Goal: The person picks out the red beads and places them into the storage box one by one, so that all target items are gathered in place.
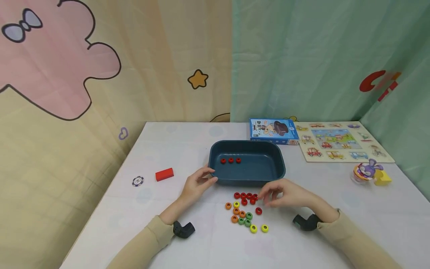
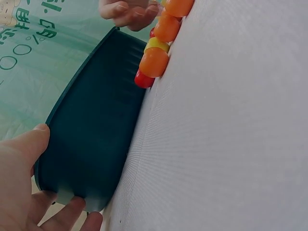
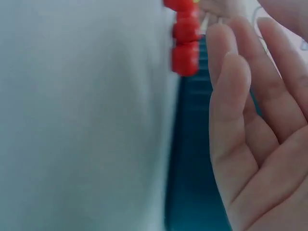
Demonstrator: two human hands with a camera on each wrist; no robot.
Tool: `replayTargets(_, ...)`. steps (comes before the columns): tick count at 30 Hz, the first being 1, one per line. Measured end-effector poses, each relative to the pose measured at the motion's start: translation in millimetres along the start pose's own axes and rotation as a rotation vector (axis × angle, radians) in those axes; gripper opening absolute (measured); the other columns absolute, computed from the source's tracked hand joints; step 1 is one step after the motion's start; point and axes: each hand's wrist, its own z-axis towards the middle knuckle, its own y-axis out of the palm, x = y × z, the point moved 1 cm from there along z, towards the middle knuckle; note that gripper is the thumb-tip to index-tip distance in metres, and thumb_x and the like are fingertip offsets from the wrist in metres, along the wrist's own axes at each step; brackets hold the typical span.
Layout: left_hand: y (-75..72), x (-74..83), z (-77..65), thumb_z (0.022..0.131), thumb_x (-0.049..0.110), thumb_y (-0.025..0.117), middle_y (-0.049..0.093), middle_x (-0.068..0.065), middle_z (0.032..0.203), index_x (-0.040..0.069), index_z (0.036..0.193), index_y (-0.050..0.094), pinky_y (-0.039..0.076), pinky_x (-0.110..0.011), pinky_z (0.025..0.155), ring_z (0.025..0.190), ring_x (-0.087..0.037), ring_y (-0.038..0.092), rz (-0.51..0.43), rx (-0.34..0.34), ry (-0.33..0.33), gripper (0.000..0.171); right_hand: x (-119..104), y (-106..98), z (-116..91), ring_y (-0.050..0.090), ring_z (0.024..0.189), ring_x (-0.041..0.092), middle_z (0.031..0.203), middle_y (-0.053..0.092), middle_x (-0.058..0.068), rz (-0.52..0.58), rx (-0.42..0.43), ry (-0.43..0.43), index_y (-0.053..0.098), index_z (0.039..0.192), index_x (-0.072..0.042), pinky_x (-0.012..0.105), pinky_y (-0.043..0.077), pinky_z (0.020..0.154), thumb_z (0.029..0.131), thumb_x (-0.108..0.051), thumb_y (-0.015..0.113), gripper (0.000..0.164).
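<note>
At the far left of the white table [image 1: 208, 246], a round black-and-white chip [image 1: 137, 181] lies flat. To its right is a red block [image 1: 164, 174], set at a slight angle.

Next, the left hand [image 1: 196, 185] holds the left end of a dark blue-green tray [image 1: 258, 166]; its thumb is on the rim and its bent fingers are spread against the outside of the end wall. Inside the tray, toward the left, three red beads [image 1: 230, 160] stand in a row, slightly apart.

On the table just in front of the tray lie loose beads: seven red ones [image 1: 249, 195], mostly grouped nearest the tray, then four orange beads [image 1: 234, 219], three green beads [image 1: 247, 223] and three yellow beads [image 1: 253, 228], two of these nearest the person. Behind the tray is a blue box [image 1: 273, 131] with a hat pictured on it.

The right hand [image 1: 285, 192] is in front of the tray's right part, fingers loosely bent and somewhat apart, with nothing seen in its grasp. Its fingertips are right by the end red bead; whether they touch it, I cannot tell.

Farther right are a picture board [image 1: 336, 144], a purple rabbit toy [image 1: 367, 171] and, just beside it, a yellow block [image 1: 383, 178].
</note>
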Motion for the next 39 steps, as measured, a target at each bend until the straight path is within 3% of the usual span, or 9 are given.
replayTargets(4, 0.0, -1.0, 0.4, 0.082, 0.009, 0.065, 0.040, -0.024, 0.132, -0.007, 0.107, 0.055, 0.045, -0.047, 0.084, 0.113, -0.027, 0.048, 0.004, -0.002, -0.005, 0.031, 21, 13, 1, 0.058, 0.076, 0.015, 0.094, 0.063, 0.002, 0.028, -0.037, 0.044, 0.063, 0.101, -0.012, 0.028, 0.051, 0.059, 0.078, -0.020, 0.070, 0.026)
replayTargets(9, 0.1, -1.5, 0.2, 0.082, 0.009, 0.065, 0.039, -0.024, 0.132, -0.006, 0.107, 0.055, 0.045, -0.046, 0.085, 0.113, -0.028, 0.048, -0.002, -0.003, -0.011, 0.031, 33, 24, 4, 0.055, 0.066, 0.013, 0.091, 0.063, -0.003, -0.002, -0.023, 0.041, 0.064, 0.101, -0.015, 0.023, 0.047, 0.051, 0.074, -0.024, 0.073, 0.030)
replayTargets(15, -0.3, 1.7, 0.1, 0.081, 0.007, 0.064, 0.039, -0.025, 0.132, -0.007, 0.107, 0.055, 0.044, -0.050, 0.084, 0.113, -0.030, 0.048, -0.007, 0.004, -0.007, 0.031, 28, 28, 6, 0.049, 0.057, 0.009, 0.081, 0.063, 0.000, -0.066, 0.033, 0.053, 0.065, 0.095, -0.013, 0.021, 0.043, 0.047, 0.072, -0.019, 0.075, 0.026)
replayTargets(19, -0.1, 3.2, 0.2, 0.082, 0.008, 0.064, 0.039, -0.025, 0.132, -0.008, 0.107, 0.055, 0.044, -0.049, 0.085, 0.113, -0.029, 0.048, -0.004, 0.001, -0.018, 0.031, 12, 24, 6, 0.052, 0.062, 0.010, 0.079, 0.062, 0.001, -0.063, 0.026, 0.044, 0.065, 0.095, -0.012, 0.023, 0.045, 0.052, 0.074, -0.017, 0.073, 0.023)
replayTargets(23, 0.0, 2.8, 0.1, 0.082, 0.008, 0.064, 0.039, -0.024, 0.132, -0.007, 0.107, 0.055, 0.044, -0.048, 0.085, 0.113, -0.028, 0.048, -0.002, 0.002, -0.021, 0.031, -8, 4, 11, 0.055, 0.070, 0.013, 0.085, 0.063, -0.002, -0.045, 0.033, -0.092, 0.064, 0.097, -0.013, 0.030, 0.048, 0.059, 0.076, -0.015, 0.072, 0.022)
replayTargets(27, -0.7, 2.3, 0.2, 0.081, 0.008, 0.065, 0.039, -0.023, 0.132, -0.006, 0.106, 0.056, 0.045, -0.048, 0.084, 0.114, -0.028, 0.048, 0.001, 0.010, -0.023, 0.030, -33, -31, 29, 0.055, 0.074, 0.016, 0.091, 0.064, 0.000, -0.065, 0.093, -0.185, 0.064, 0.098, -0.012, 0.031, 0.049, 0.063, 0.076, -0.009, 0.071, 0.023)
replayTargets(30, -1.2, 1.3, -0.2, 0.081, 0.009, 0.065, 0.039, -0.023, 0.133, -0.006, 0.107, 0.056, 0.045, -0.046, 0.085, 0.114, -0.028, 0.048, -0.002, 0.007, -0.028, 0.030, -49, -61, 53, 0.054, 0.074, 0.018, 0.091, 0.064, 0.003, -0.080, 0.188, -0.139, 0.064, 0.098, -0.009, 0.029, 0.049, 0.064, 0.077, -0.006, 0.069, 0.021)
replayTargets(33, -1.7, 0.5, -0.5, 0.081, 0.009, 0.065, 0.039, -0.022, 0.133, -0.004, 0.107, 0.056, 0.044, -0.046, 0.086, 0.114, -0.027, 0.047, -0.009, 0.005, -0.028, 0.030, -53, -85, 79, 0.055, 0.076, 0.021, 0.090, 0.063, 0.008, -0.052, 0.262, -0.038, 0.063, 0.099, -0.002, 0.028, 0.049, 0.068, 0.078, -0.006, 0.068, 0.021)
replayTargets(39, -0.7, 1.1, -0.5, 0.082, 0.010, 0.065, 0.039, -0.020, 0.134, -0.004, 0.107, 0.056, 0.044, -0.044, 0.086, 0.116, -0.025, 0.046, -0.013, 0.000, -0.040, 0.030, -14, -94, 115, 0.060, 0.081, 0.025, 0.092, 0.064, 0.013, -0.026, 0.190, 0.101, 0.062, 0.100, 0.002, 0.029, 0.051, 0.073, 0.079, -0.009, 0.068, 0.025)
